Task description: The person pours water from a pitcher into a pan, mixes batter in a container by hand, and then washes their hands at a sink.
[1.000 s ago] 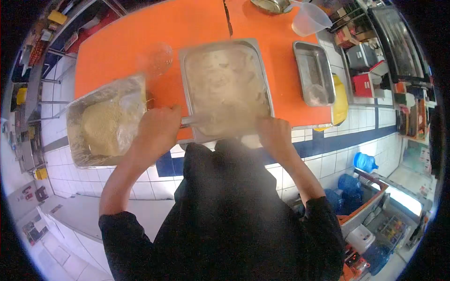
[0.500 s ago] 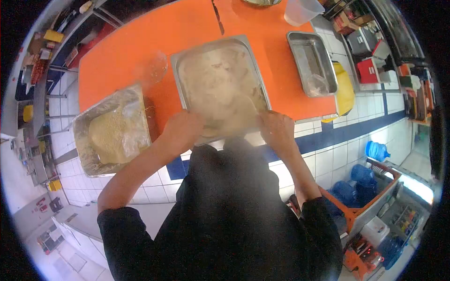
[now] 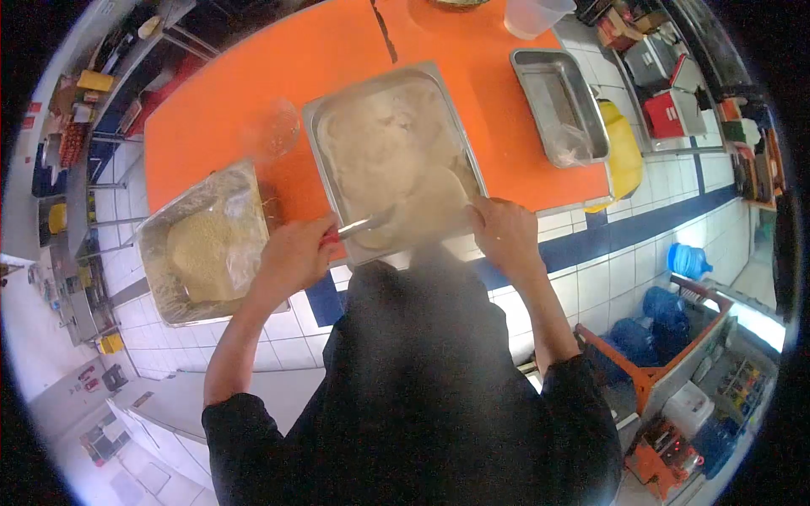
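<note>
A square metal tray [image 3: 315,143] holding a smooth beige mixture [image 3: 388,152] sits at the front edge of the orange table [image 3: 219,110]. My left hand [image 3: 297,255], near the tray's front left corner, is closed round the red handle of a utensil [image 3: 364,225]. The utensil's metal part reaches over the mixture, its tip blurred. My right hand [image 3: 504,229] grips the tray's front right corner. To the left, a metal pan [image 3: 159,297] holds crumbly yellowish material [image 3: 202,253] and clear plastic.
An oblong metal tray [image 3: 553,97] with a plastic bag [image 3: 569,145] lies at the right. Behind it stands a clear plastic container [image 3: 537,17]. A round lid-like clear object [image 3: 278,126] lies left of the square tray. Blue water jugs [image 3: 666,310] are lower right.
My left hand has moved left and down, off the tray's front left area, and the red-handled utensil now shows in it. My right hand stays at the right corner.
</note>
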Motion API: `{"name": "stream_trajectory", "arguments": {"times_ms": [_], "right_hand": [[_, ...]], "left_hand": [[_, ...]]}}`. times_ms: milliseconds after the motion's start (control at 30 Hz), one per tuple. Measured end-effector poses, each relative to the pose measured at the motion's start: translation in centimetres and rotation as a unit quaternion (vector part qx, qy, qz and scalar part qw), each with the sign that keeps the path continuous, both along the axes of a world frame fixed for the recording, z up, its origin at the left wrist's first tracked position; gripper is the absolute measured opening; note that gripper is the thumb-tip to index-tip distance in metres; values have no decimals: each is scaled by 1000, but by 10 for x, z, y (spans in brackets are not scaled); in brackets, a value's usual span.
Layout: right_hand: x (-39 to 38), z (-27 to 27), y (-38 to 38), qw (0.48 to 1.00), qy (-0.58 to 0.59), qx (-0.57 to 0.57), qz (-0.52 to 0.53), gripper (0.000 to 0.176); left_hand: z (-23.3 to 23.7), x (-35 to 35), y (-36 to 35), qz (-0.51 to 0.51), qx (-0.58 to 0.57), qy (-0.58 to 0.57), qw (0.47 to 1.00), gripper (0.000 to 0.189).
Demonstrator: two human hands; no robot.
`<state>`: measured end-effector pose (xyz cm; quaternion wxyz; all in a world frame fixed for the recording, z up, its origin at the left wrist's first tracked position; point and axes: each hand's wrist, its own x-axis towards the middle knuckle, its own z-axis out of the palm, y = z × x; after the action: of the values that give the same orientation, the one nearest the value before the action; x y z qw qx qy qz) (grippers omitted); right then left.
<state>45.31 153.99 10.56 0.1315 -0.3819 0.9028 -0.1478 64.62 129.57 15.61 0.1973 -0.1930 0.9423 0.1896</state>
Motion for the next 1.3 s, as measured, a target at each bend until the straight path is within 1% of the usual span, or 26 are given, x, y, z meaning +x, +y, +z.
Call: {"name": "stream_trajectory", "arguments": {"times_ms": [33, 167, 233, 267, 333, 367, 400, 433, 467, 533, 567, 633, 667, 733, 867, 933, 967, 1000, 1033, 1067, 1100, 1133, 1167, 1200, 1267, 1300], "right_hand": [[0, 0, 1, 1000, 0, 5, -2, 21], [1, 6, 4, 1000, -6, -24, -17, 20], [1, 7, 5, 1000, -9, -13, -16, 20], [2, 8, 5, 1000, -10, -13, -17, 20], [5, 9, 6, 999, -8, -31, -24, 19], [6, 8, 6, 999, -9, -31, -23, 19], [7, 7, 7, 999, -15, -32, -26, 19], [8, 6, 8, 999, -21, -34, -30, 19], [8, 6, 9, 999, -21, -34, -33, 19], [10, 9, 11, 998, -20, -39, -36, 20], [9, 9, 12, 998, -21, -38, -36, 20], [9, 9, 11, 999, -19, -30, -20, 20], [9, 9, 9, 999, -19, -31, -17, 20], [10, 6, 3, 999, -5, -44, 2, 20], [17, 4, -16, 998, -2, -48, 37, 18], [23, 2, -28, 995, -19, -15, 93, 18], [27, -12, -31, 991, 23, -50, 123, 14], [27, -26, -33, 991, 24, -50, 124, 14], [23, -33, -38, 988, 65, -25, 141, 14], [20, -37, -41, 981, 106, -1, 160, 14], [17, -39, -40, 980, 109, -2, 166, 14], [15, -31, -40, 986, 103, 33, 127, 14], [14, -27, -38, 989, 95, 68, 86, 14], [13, -29, -35, 989, 96, 68, 92, 14], [11, -33, -32, 994, 102, -1, 40, 17], [11, -32, -31, 994, 103, -2, 45, 17]], "left_hand": [[6, 3, -1, 14, 7, 33, 999, 22], [51, 0, 0, 22, -10, 59, 998, 19], [63, -3, 8, 18, -79, 106, 991, 18], [61, -2, 13, 17, -79, 105, 991, 18], [51, 0, 21, -77, -176, 74, 979, 31], [41, 4, 24, -76, -176, 72, 979, 31], [28, 8, 27, -99, -174, 73, 977, 34], [23, 10, 29, -123, -172, 75, 975, 36], [24, 11, 31, -126, -172, 75, 974, 36], [29, 12, 35, -78, -121, -12, 990, 35], [34, 10, 34, -78, -120, -13, 990, 35], [44, 9, 27, -27, -97, -45, 994, 30], [42, 10, 21, -23, -98, -46, 994, 30], [36, 13, 8, 20, -57, -36, 998, 27], [25, 13, 0, 48, -33, -46, 997, 27], [24, 12, -2, 46, 33, -88, 995, 29], [22, 10, -1, 47, 34, -87, 995, 29], [20, 8, 1, 38, 21, -116, 992, 31], [18, 5, 3, 28, 8, -145, 989, 33], [15, 4, 6, 31, 8, -142, 989, 33], [11, 4, 8, 14, -33, -120, 992, 35], [10, 5, 11, -2, -74, -100, 992, 38], [10, 4, 15, 4, -73, -100, 992, 38], [12, 2, 18, 14, -90, -77, 993, 39], [16, -2, 18, 28, -108, -53, 992, 41], [17, -3, 16, 34, -95, -68, 993, 42]]}}
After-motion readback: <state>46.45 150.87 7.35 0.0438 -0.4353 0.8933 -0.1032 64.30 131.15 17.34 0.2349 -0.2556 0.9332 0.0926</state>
